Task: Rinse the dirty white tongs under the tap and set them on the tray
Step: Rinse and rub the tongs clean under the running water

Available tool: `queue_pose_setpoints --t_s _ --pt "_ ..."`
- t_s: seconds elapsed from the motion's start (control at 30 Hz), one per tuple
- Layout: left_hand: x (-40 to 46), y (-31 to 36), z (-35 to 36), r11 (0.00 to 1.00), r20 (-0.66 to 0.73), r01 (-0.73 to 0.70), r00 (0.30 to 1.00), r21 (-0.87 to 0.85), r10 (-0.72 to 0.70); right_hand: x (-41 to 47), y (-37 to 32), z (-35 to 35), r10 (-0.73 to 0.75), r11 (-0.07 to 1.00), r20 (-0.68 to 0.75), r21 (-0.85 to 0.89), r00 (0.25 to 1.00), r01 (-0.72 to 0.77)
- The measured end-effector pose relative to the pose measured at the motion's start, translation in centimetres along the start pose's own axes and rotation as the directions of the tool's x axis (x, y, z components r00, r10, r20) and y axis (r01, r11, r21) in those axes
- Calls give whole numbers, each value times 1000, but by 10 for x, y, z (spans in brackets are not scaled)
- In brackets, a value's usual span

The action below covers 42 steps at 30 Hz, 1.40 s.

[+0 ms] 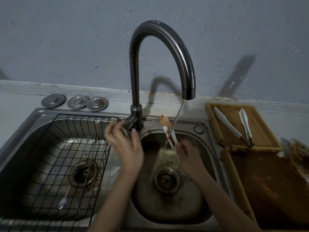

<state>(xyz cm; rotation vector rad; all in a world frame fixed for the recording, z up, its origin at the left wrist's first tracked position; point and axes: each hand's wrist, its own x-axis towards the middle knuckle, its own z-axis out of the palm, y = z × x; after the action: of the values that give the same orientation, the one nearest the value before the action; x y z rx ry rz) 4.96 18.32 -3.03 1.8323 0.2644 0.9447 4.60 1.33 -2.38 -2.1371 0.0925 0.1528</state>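
Note:
My right hand (187,156) holds the dirty white tongs (167,129) by their lower end, over the right sink basin (197,206). The tongs point up and away, smeared with brown residue at the tip. A thin stream of water runs from the dark curved tap (168,47) and passes just beside the tongs. My left hand (125,144) hovers blurred near the tap's handle (130,123), fingers apart, holding nothing. A wooden tray (215,124) at the right holds two clean white tongs (227,123).
The left basin holds a black wire rack (50,164) with a long spoon and skewers. Three metal discs (75,102) lie behind it. A dirty brown tray (275,190) sits at the near right, with another soiled utensil (294,149) on its far corner.

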Motion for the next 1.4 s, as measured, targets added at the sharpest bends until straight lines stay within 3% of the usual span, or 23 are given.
queue_pose_setpoints --t_s 0.03,0.07,0.1,0.13,0.17,0.2,0.23,0.27,0.33,0.43,0.53,0.63,0.73,0.87,1.0,1.23,1.4 --pt "-13 4 4 996 38 48 998 -75 -46 2 1 2 -7 998 -13 -57 1000 7" --pt "-24 6 9 973 117 175 980 -152 -158 3 0 2 -24 993 -36 -119 999 20" --pt "-32 9 14 904 239 376 914 -203 -327 4 -3 2 -45 982 -60 -188 997 33" --pt "-37 12 18 749 396 616 769 -244 -503 3 -7 2 -65 962 -83 -270 994 40" --pt "-39 17 21 522 573 808 572 -272 -587 3 -12 2 -92 932 -106 -359 990 48" --pt "-42 22 23 295 720 912 407 -286 -562 3 -15 2 -121 896 -111 -440 986 60" --pt "-44 25 25 148 806 947 320 -284 -498 3 -18 3 -149 862 -107 -501 983 77" --pt "-46 26 26 98 840 955 292 -279 -458 3 -20 4 -169 841 -95 -534 981 93" --pt "-47 29 30 109 840 955 295 -276 -456 3 -20 7 -179 860 -111 -501 977 101" --pt "-46 32 33 111 807 946 319 -305 -497 3 -16 6 -61 978 -166 -207 984 26" --pt "-43 33 36 88 789 942 319 -323 -525 12 -3 0 158 987 -51 0 986 -158" --pt "-38 36 36 65 775 944 304 -324 -554 15 -1 0 198 977 39 75 979 -200" --pt "-34 33 35 32 764 948 274 -315 -584 16 -8 1 167 986 20 28 986 -167" --pt "-26 30 29 10 792 941 291 -339 -537 18 -23 6 110 989 19 -102 994 -108" --pt "-22 33 25 79 812 951 297 -299 -502 18 -37 7 86 975 -10 -203 996 -86" --pt "-30 41 29 108 815 957 288 -271 -503 16 -21 2 50 965 -36 -255 998 -57" --pt "-37 48 30 176 826 962 268 -207 -496 17 -11 -6 109 955 -44 -271 993 -117"
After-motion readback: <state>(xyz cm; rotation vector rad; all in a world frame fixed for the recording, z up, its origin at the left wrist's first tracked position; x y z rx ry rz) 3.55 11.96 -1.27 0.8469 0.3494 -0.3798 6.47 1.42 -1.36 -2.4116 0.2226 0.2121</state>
